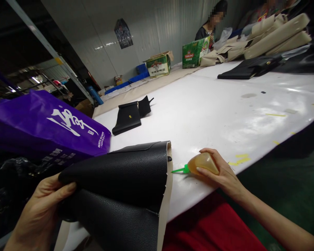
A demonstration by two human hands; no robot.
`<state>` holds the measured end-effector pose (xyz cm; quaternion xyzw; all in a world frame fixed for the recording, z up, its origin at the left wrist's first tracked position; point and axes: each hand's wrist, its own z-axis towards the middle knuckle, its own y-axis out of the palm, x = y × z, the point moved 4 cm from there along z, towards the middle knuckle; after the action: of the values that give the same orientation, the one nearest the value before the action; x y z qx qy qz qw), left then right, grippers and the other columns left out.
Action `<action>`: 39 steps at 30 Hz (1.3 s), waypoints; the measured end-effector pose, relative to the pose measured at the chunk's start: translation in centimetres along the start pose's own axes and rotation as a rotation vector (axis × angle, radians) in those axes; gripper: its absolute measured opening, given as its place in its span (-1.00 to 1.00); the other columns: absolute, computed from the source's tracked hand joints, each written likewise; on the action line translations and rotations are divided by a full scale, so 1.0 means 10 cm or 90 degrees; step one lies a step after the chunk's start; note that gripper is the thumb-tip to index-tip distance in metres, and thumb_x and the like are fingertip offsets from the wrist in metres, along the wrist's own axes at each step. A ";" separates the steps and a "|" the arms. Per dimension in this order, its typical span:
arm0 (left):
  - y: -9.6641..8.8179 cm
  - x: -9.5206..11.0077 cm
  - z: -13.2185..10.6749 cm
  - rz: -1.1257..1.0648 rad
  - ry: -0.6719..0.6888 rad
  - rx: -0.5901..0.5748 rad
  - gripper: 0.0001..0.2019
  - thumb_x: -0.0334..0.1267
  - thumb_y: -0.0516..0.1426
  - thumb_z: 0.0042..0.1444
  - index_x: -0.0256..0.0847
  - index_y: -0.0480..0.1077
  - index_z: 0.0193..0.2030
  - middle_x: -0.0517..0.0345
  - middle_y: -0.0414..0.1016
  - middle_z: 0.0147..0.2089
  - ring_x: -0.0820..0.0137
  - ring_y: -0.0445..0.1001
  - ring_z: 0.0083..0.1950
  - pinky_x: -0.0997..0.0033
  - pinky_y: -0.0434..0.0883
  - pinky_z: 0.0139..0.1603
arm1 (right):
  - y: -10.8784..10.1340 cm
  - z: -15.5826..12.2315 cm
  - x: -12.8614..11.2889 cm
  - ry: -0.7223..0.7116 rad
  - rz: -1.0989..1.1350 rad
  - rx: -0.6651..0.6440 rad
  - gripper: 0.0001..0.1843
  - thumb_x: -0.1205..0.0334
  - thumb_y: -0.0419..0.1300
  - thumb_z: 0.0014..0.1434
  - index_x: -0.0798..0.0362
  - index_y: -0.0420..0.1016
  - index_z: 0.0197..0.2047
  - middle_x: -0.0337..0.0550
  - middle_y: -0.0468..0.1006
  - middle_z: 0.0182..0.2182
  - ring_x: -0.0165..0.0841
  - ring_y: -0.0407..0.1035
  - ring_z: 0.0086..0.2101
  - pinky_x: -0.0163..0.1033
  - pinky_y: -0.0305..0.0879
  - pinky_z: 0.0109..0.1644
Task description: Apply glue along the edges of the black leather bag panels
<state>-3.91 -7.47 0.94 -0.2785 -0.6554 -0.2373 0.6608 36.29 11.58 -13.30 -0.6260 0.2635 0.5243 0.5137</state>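
Observation:
My left hand (48, 195) grips the folded edge of a black leather piece (125, 177) with a beige backing, thumb on top; the other fingers are mostly hidden beneath it. Between the fingers and thumb of my right hand (218, 167) lies a squeeze bottle (203, 164) of amber liquid, shut in my grasp. Its narrow green nozzle points left, with the tip at the beige edge of the leather. Farther up the white table (193, 115) rests a smaller black leather piece (128, 116) with a small yellow mark.
A purple bag (47, 122) stands at the left. Beige pieces (274, 38) are heaped at the far right, near black leather (251, 66). Two green cardboard boxes, one a beer carton (192, 55), stand along the back, where a person (206, 29) is. Yellow scraps (239, 159) lie near the table edge.

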 end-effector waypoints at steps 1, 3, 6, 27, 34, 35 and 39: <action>0.01 0.01 -0.01 0.002 0.003 -0.003 -0.63 -0.32 0.46 -0.54 -0.09 0.63 -0.43 0.17 0.61 -0.48 0.31 0.54 -0.54 0.48 0.53 -0.50 | -0.01 0.00 0.00 -0.002 -0.004 0.003 -0.46 -0.14 0.24 0.15 -0.16 0.18 0.10 -0.25 0.38 -0.15 -0.26 0.34 -0.21 -0.21 0.28 -0.09; 0.03 0.03 -0.02 0.011 0.009 -0.013 -0.65 -0.30 0.46 -0.52 -0.08 0.62 -0.43 0.19 0.60 -0.49 0.34 0.53 -0.55 0.50 0.53 -0.49 | 0.00 -0.03 0.01 -0.008 -0.007 -0.008 -0.47 -0.14 0.24 0.16 -0.17 0.18 0.10 -0.24 0.38 -0.11 -0.24 0.34 -0.18 -0.20 0.27 -0.06; 0.09 0.06 -0.04 0.016 0.005 -0.014 -0.69 -0.29 0.45 -0.51 -0.10 0.62 -0.46 0.19 0.59 -0.52 0.37 0.51 -0.56 0.53 0.52 -0.49 | 0.02 -0.10 0.00 -0.018 -0.003 -0.046 -0.48 -0.14 0.23 0.17 -0.16 0.18 0.10 -0.22 0.37 -0.08 -0.23 0.35 -0.15 -0.19 0.27 -0.04; 0.14 0.03 -0.08 0.025 -0.001 -0.029 -0.71 -0.27 0.44 -0.40 -0.06 0.62 -0.41 0.19 0.60 -0.50 0.31 0.56 -0.48 0.52 0.53 -0.41 | 0.02 0.10 -0.05 -0.017 0.013 -0.043 -0.47 -0.11 0.24 0.17 -0.14 0.18 0.11 -0.24 0.40 -0.18 -0.24 0.37 -0.23 -0.19 0.30 -0.11; 0.20 0.08 -0.16 0.030 -0.033 -0.025 -0.69 -0.24 0.45 -0.50 -0.12 0.63 -0.46 0.08 0.60 -0.51 0.17 0.59 -0.43 0.44 0.54 -0.42 | -0.02 0.08 -0.06 -0.019 -0.034 0.003 -0.46 -0.14 0.23 0.15 -0.12 0.21 0.09 -0.22 0.42 -0.21 -0.22 0.37 -0.25 -0.16 0.33 -0.13; 0.19 0.08 -0.16 0.028 -0.035 -0.022 -0.69 -0.24 0.45 -0.50 -0.12 0.63 -0.46 0.08 0.60 -0.51 0.16 0.59 -0.42 0.44 0.54 -0.42 | -0.01 0.05 -0.07 -0.015 -0.029 -0.013 -0.48 -0.13 0.22 0.16 -0.13 0.21 0.09 -0.22 0.42 -0.20 -0.22 0.38 -0.25 -0.16 0.33 -0.13; 0.18 0.07 -0.14 0.015 -0.026 -0.015 -0.69 -0.26 0.45 -0.52 -0.11 0.62 -0.48 0.11 0.58 -0.54 0.19 0.59 -0.43 0.45 0.54 -0.41 | -0.01 0.03 -0.10 -0.012 -0.016 -0.009 -0.47 -0.14 0.23 0.15 -0.13 0.20 0.09 -0.23 0.42 -0.22 -0.22 0.38 -0.26 -0.16 0.34 -0.13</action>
<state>-1.58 -7.07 1.59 -0.2988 -0.6623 -0.2313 0.6470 35.94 11.67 -12.36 -0.6279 0.2471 0.5253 0.5184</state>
